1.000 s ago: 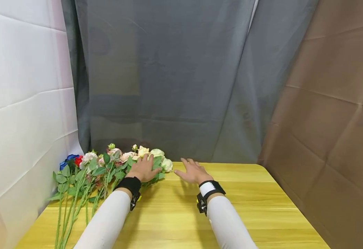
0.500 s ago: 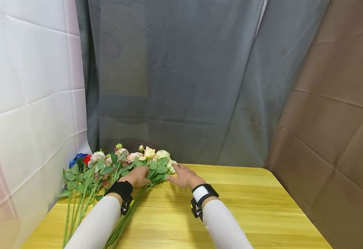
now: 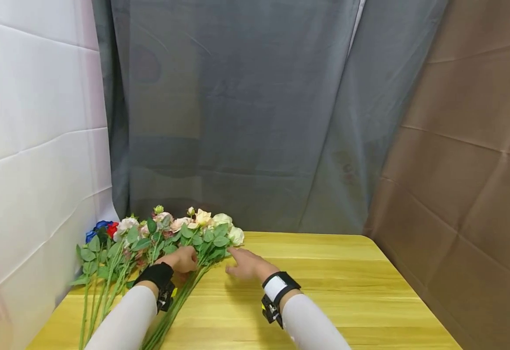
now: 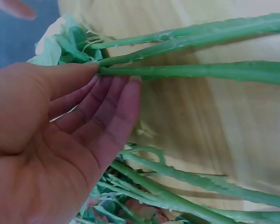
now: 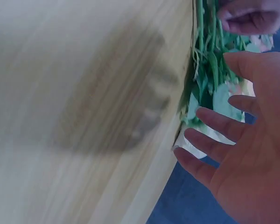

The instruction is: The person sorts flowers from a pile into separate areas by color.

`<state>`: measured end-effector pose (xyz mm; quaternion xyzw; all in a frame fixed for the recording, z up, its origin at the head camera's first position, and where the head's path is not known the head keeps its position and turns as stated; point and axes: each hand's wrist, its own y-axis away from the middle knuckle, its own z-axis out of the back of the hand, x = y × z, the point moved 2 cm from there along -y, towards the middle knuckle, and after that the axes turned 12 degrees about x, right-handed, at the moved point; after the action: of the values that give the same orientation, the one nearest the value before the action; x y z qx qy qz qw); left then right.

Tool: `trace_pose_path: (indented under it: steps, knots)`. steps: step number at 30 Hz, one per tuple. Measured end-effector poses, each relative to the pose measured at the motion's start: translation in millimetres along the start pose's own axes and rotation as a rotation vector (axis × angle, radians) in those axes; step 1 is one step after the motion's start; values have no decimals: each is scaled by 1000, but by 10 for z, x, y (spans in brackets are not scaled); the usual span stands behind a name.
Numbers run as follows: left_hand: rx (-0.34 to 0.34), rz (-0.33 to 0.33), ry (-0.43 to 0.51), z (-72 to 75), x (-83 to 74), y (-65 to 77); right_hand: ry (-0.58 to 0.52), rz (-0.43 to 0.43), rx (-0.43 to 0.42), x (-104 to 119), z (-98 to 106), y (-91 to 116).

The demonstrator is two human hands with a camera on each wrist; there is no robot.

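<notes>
Across the wood-grain worktop (image 3: 333, 287) lay cream roses (image 3: 236, 236), their stems (image 3: 178, 301) pinched by the left hand (image 3: 184, 259); the right hand (image 3: 249, 264), spread and empty, hung beside them. Enclosing every stem evenly seemed advisable.

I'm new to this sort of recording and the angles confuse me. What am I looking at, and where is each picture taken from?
There is no machine here: a person works bare-handed, with a small camera on each wrist. The wide picture comes from another camera worn on the head, looking forward and down. The two close-ups come from the wrists, one for each hand.

On the wood-patterned table lie long-stemmed flowers, blue and red at one end, pink and cream towards the other. The left hand pinches green stems between thumb and fingers. The right hand is beside them, fingers apart, holding nothing.
</notes>
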<state>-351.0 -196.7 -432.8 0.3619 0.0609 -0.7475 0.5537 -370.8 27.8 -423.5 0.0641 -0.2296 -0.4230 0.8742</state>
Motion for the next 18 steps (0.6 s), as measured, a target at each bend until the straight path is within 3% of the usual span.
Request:
trace_pose_path:
  steps: [9,18]
  knots:
    - [87,-61,160,290,-84,221,-51,94,-16,109,-87,64]
    - [-11,-156,209,579,-285,306,-373,176,-45,286,-69,127]
